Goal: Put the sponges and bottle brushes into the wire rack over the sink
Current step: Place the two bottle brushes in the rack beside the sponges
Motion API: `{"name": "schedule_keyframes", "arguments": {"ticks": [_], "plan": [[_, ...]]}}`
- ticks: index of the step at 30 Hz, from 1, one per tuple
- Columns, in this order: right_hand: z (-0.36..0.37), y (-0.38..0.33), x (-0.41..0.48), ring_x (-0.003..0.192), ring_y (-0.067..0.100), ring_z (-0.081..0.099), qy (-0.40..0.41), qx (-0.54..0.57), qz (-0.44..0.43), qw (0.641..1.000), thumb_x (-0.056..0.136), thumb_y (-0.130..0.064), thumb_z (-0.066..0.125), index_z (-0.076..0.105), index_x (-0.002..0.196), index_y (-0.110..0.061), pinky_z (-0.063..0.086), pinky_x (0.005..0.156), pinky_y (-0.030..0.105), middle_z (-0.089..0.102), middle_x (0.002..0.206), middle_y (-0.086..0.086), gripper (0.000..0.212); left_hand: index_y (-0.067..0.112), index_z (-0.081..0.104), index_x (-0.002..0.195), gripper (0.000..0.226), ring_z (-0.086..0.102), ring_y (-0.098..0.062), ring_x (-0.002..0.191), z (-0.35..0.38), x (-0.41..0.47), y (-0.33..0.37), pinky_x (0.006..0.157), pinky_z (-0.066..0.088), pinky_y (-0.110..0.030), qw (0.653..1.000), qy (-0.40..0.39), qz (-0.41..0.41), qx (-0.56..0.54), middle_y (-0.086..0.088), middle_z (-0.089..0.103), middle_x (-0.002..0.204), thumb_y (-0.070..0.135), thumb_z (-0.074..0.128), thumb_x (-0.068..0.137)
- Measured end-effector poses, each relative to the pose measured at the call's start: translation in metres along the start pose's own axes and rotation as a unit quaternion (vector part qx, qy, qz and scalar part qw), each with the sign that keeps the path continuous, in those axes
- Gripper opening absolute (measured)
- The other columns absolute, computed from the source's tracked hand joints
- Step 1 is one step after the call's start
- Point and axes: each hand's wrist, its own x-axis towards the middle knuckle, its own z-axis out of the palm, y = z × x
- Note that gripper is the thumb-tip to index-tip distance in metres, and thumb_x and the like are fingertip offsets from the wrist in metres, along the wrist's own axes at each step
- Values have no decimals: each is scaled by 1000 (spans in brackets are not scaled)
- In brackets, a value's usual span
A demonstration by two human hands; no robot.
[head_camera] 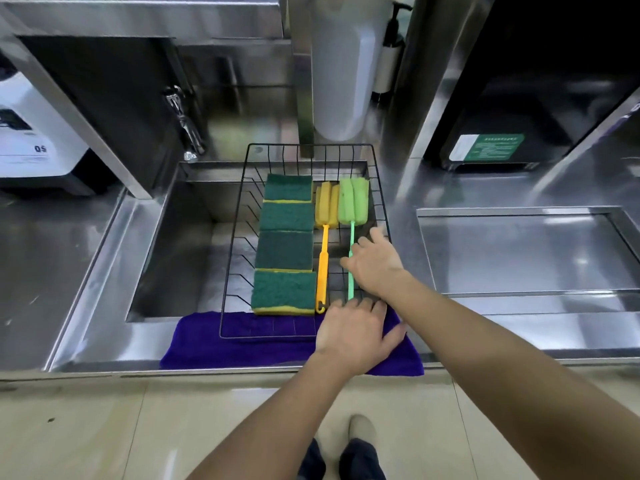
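A black wire rack (235,237) spans the steel sink (180,244). Several green-topped yellow sponges (284,251) lie in a row along its left side. Beside them lie an orange bottle brush (324,258) and a green bottle brush (352,202), heads toward the back. My right hand (375,263) rests on the green brush's handle at the rack's right side, fingers loosely curled over it. My left hand (353,336) lies flat on the rack's front right corner and the purple cloth (242,344), fingers spread.
A faucet (185,129) hangs at the sink's back left. A white roll (341,74) and a pump bottle (389,57) stand behind the rack. A recessed steel tray (519,251) lies to the right, a white appliance (31,133) at far left.
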Motion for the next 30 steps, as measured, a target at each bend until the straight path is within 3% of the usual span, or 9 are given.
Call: {"name": "schedule_keyframes", "arguments": {"ticks": [3, 6, 9, 12, 15, 18, 20, 25, 30], "plan": [[-2, 4, 2, 109, 31, 55, 79, 89, 39, 992, 88, -12, 54, 54, 119, -11, 37, 94, 43, 60, 115, 14, 31, 12, 55, 110, 59, 56, -27, 98, 2, 0, 0, 83, 39, -41, 1000, 9, 9, -3, -10, 64, 106, 57, 21, 94], [-5, 11, 6, 78, 32, 62, 164, 157, 117, 967, 65, -3, 72, 68, 87, -5, 45, 74, 38, 66, 83, 14, 23, 13, 58, 104, 70, 58, -26, 93, 0, 0, 0, 79, 40, -39, 999, 13, 19, -25, -7, 65, 101, 60, 9, 88], [-2, 18, 12, 62, 27, 59, 223, 190, 183, 938, 49, 1, 75, 68, 70, -8, 45, 61, 32, 62, 68, 8, 24, 16, 60, 96, 41, 59, -21, 84, -6, 1, -5, 69, 41, -32, 986, 56, -32, -156, -3, 66, 94, 47, 33, 96], [6, 26, 19, 69, 27, 61, 262, 206, 203, 921, 60, -8, 75, 67, 80, -8, 46, 64, 33, 64, 78, 8, 22, 17, 60, 91, 17, 59, -19, 77, -22, 10, -22, 63, 44, -31, 954, 122, -130, -242, 0, 65, 86, 26, 46, 94], [8, 32, 24, 88, 31, 63, 253, 232, 194, 919, 69, -24, 75, 63, 104, -7, 45, 73, 37, 66, 101, 14, 41, 14, 60, 99, 13, 57, -24, 88, -38, 39, -58, 71, 40, -34, 958, 167, -147, -181, -4, 64, 96, 20, 51, 91], [1, 41, 31, 122, 33, 48, 186, 252, 166, 935, 78, -38, 67, 43, 134, -6, 37, 91, 44, 47, 137, 20, 70, 12, 51, 121, 36, 47, -24, 110, -48, 76, -98, 90, 35, -35, 981, 109, -141, -74, -7, 55, 119, 28, 55, 89], [-4, 47, 38, 134, 31, 36, 162, 258, 157, 939, 79, -47, 63, 31, 142, -9, 31, 100, 44, 33, 148, 19, 80, 10, 43, 130, 53, 40, -25, 121, -52, 96, -117, 98, 30, -36, 988, 91, -118, -40, -9, 48, 131, 34, 60, 86], [-7, 60, 57, 146, 27, 15, 106, 264, 139, 948, 75, -57, 63, 17, 147, -15, 21, 111, 45, 16, 157, 17, 95, 11, 15, 148, 88, 7, -24, 142, -48, 135, -135, 112, 10, -40, 998, 17, -57, 6, -7, 17, 156, 51, 59, 83], [-5, 66, 64, 148, 25, 7, 84, 259, 124, 954, 75, -55, 63, 12, 148, -16, 16, 113, 46, 14, 158, 14, 98, 10, 6, 149, 93, 1, -26, 143, -31, 152, -133, 114, 1, -40, 994, -1, -13, 105, -8, 9, 157, 59, 52, 84]]}}
